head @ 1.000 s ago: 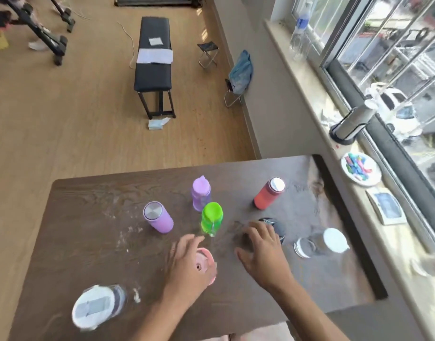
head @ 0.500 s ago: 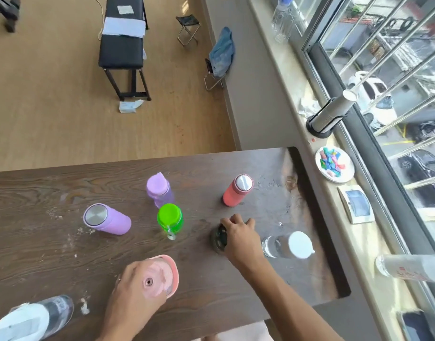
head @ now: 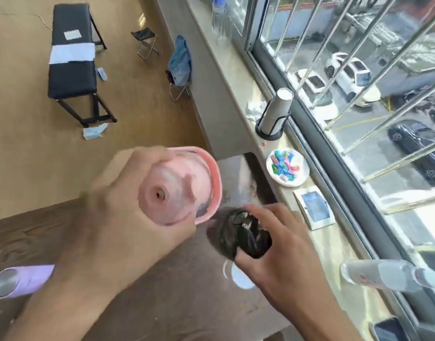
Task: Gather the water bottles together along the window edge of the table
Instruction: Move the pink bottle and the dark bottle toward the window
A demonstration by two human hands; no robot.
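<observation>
Carrying two bottles toward the window edge

Left hand has its grip wrapped round the pink bottle, lifted off the tabletop and close to the camera, lid end facing up, motion-blurred. Right hand has its grip clamped on the dark bottle, fingers curled round its upper body, also raised, just window-side of the pink bottle. Both sit over the tabletop's window-side end, not yet set down.

Purple bottle stands on the tabletop, well away from the pink bottle on the side far from the window. A pale round lid shows under the right hand, probably the clear bottle; mostly hidden.

Handling judgement: both look like rigid plastic or metal, stiff, won't crush, light enough for one hand each. Smooth walls likely a bit slippery, so take hold round the mid-to-upper body with a full wrap, not by the lid. The pink bottle's wide flip rim could snag. Fill level can't be told. Set them down upright so they don't topple into neighbours.
</observation>
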